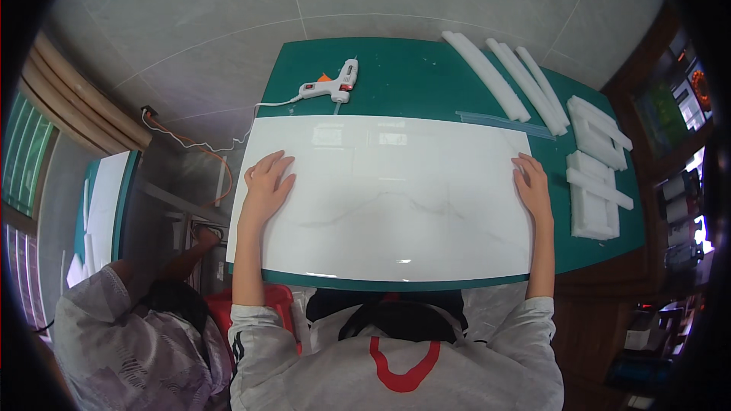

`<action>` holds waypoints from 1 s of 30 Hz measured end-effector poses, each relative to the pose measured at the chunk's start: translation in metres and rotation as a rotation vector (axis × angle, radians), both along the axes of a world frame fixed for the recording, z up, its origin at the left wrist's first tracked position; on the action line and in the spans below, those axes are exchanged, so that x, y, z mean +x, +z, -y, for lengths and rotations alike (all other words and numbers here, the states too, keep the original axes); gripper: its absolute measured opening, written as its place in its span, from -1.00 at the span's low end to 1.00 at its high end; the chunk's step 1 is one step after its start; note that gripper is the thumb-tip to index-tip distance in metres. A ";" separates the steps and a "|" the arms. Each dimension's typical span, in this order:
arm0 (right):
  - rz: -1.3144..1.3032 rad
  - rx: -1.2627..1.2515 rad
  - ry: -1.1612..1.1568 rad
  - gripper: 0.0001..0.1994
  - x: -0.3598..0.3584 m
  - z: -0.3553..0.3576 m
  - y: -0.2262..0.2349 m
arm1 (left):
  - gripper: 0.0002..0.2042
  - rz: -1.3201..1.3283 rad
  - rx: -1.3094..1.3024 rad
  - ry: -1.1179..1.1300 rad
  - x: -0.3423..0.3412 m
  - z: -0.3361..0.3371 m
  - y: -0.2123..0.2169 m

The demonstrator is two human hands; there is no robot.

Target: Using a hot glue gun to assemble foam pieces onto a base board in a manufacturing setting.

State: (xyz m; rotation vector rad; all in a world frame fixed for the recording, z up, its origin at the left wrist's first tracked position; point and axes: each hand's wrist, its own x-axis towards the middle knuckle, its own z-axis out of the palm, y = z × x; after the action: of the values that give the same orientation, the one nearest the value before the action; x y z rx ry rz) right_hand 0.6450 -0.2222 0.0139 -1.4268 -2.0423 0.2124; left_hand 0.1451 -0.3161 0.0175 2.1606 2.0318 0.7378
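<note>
A large glossy white tile (pixel 388 198) with faint grey veins lies flat on a green table (pixel 411 76). My left hand (pixel 266 184) rests palm down on the tile's left edge, fingers spread. Over at the tile's right edge, my right hand (pixel 531 186) also lies flat with the fingers together along the border. Neither hand holds anything. A white glue gun (pixel 333 87) with a white cord lies on the table just beyond the tile's far edge.
Long white foam strips (pixel 502 76) lie at the table's far right, and white foam blocks (pixel 598 183) are stacked along the right side. A thin clear strip (pixel 506 123) lies by the tile's far right corner. Another person (pixel 129 335) sits at lower left beside a second green table (pixel 103 205).
</note>
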 end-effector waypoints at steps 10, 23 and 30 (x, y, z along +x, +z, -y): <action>0.003 -0.006 0.002 -0.77 0.000 -0.001 0.000 | -0.59 0.029 -0.018 0.010 -0.001 0.000 0.000; 0.001 -0.006 0.012 -0.76 0.000 0.000 0.001 | -0.56 -0.036 -0.063 0.067 -0.004 0.002 -0.003; 0.006 -0.018 0.002 -0.76 -0.001 0.000 0.002 | -0.55 -0.017 -0.057 0.074 -0.004 0.001 -0.005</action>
State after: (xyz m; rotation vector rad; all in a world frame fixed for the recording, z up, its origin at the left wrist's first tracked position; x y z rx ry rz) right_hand 0.6438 -0.2227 0.0155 -1.4383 -2.0513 0.2274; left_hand 0.1414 -0.3173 0.0122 2.0784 2.1247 0.6638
